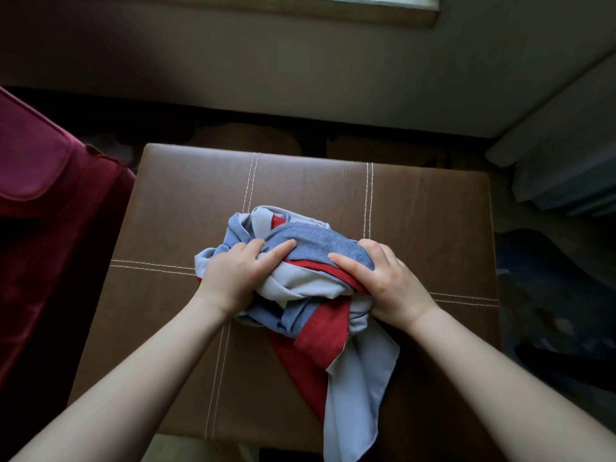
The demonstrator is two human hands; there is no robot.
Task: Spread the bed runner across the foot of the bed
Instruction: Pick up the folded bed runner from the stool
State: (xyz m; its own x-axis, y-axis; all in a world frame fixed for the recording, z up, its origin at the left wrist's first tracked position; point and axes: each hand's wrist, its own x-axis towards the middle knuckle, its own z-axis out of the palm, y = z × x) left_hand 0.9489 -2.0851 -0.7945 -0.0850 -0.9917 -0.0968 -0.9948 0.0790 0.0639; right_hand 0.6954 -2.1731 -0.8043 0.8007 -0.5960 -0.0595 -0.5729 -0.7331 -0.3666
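Both hands gripped a bunched-up cloth (300, 278) of pale blue, denim blue and red on a brown padded stool (416, 221) with white stitching. The left hand (240, 271) had its fingers curled into the left side of the bundle, thumb lying along the top. The right hand (383, 278) clutched the right side. One loose end trailed over the near edge. A dark red chair (43, 201) stood left.
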